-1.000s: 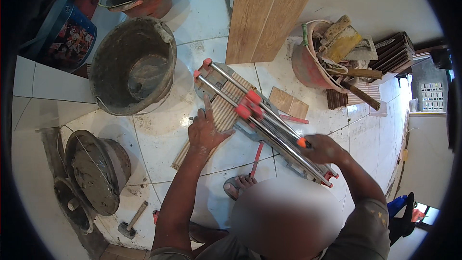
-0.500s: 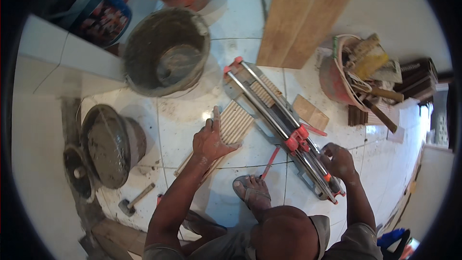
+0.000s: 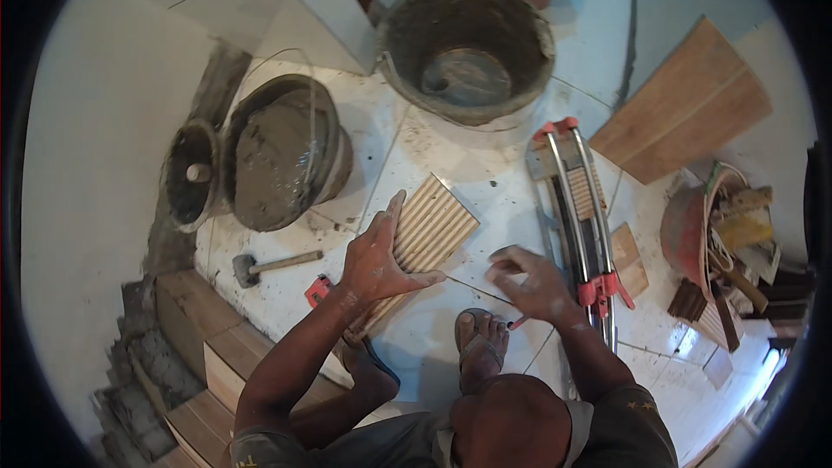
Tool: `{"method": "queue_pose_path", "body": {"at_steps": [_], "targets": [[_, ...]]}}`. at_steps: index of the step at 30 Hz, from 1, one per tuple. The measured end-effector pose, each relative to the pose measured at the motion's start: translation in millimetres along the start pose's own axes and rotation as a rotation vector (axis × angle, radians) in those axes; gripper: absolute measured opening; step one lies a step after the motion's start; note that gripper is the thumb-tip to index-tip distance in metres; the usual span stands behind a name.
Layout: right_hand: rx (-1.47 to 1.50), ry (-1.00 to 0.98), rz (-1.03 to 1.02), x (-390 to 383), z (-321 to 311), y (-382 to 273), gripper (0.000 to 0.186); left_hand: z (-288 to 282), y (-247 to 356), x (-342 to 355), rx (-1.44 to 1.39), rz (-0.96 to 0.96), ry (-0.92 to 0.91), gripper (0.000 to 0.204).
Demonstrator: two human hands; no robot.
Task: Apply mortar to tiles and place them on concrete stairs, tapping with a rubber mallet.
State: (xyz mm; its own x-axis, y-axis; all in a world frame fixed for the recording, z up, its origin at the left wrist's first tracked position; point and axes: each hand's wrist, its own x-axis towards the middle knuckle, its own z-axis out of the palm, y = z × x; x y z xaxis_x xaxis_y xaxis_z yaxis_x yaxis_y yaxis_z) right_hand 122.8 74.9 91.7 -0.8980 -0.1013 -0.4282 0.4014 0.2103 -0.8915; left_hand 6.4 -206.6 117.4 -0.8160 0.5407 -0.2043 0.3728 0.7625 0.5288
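Note:
My left hand [image 3: 377, 260] grips a narrow cream tile [image 3: 438, 225] with a ribbed face, thumb across its surface and fingers along its left edge. The tile slants over the white floor, its lower end running down beneath my wrist. My right hand [image 3: 530, 284] hovers to the right of the tile, fingers loosely bent with a gap between thumb and forefinger and nothing visible in them. Beside that hand lies a manual tile cutter [image 3: 582, 208] with twin steel rails and a red carriage; another ribbed piece rests on its bed.
Left of me are a bucket of wet mortar [image 3: 276, 156], a small bucket [image 3: 192, 175], a hammer [image 3: 273, 267] and wood-look steps [image 3: 234, 329]. A large dirty bucket [image 3: 468, 61] stands ahead. To the right are wood-look planks [image 3: 685, 104] and a tool-filled bucket [image 3: 685, 225].
My view has swung left. My right hand has left the tile cutter's carriage and come toward the tile. My left hand keeps hold of the ribbed tile.

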Motion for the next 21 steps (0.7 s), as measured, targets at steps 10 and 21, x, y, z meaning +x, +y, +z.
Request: {"method": "queue_pose_path", "body": {"at_steps": [10,21], "targets": [[0.215,-0.631,-0.378,28,136,-88,0.071,-92,20,-50,-0.516,-0.289,0.341,0.144],[-0.646,-0.744,-0.665,69,242,-267,0.042,-210,-47,-151,-0.671,-0.374,0.586,0.142]]}}
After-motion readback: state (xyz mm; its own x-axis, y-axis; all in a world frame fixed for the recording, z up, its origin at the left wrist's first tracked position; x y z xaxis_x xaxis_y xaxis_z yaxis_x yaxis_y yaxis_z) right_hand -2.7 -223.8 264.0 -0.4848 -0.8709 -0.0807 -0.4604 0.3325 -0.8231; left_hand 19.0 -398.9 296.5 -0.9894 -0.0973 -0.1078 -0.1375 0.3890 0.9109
